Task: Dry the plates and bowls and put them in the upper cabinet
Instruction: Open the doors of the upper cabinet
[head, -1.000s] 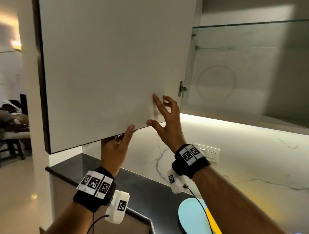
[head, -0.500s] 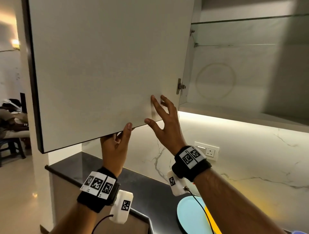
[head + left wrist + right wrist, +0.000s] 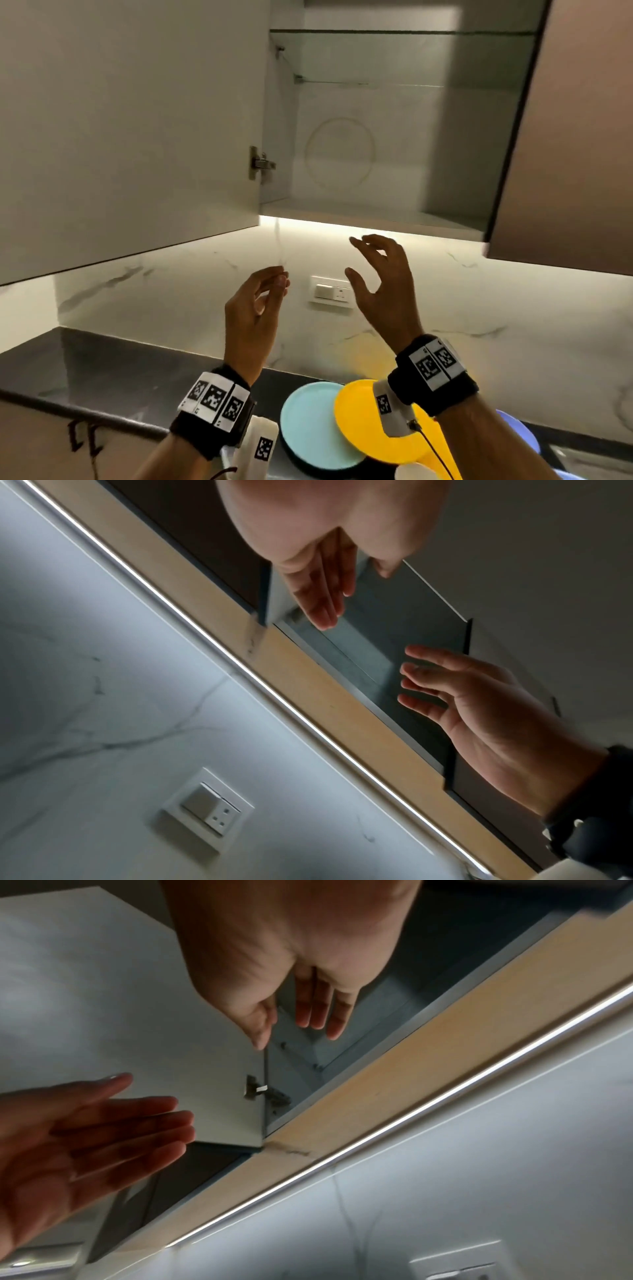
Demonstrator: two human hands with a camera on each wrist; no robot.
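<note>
Hovering both hands, left hand (image 3: 253, 308) and right hand (image 3: 383, 291), spread and empty, above yellow plate (image 3: 359, 421) and blue plate (image 3: 308, 425) overlapping on surface (image 3: 102, 370); likely light, rigid, slick, gripping best by rim.

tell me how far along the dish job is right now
Done: the upper cabinet door stands open, the bottom shelf bare where visible. In hand: nothing; the left hand and right hand hover open below it. Left: the light blue plate and yellow plate wait on the counter, to be dried and shelved.
</note>
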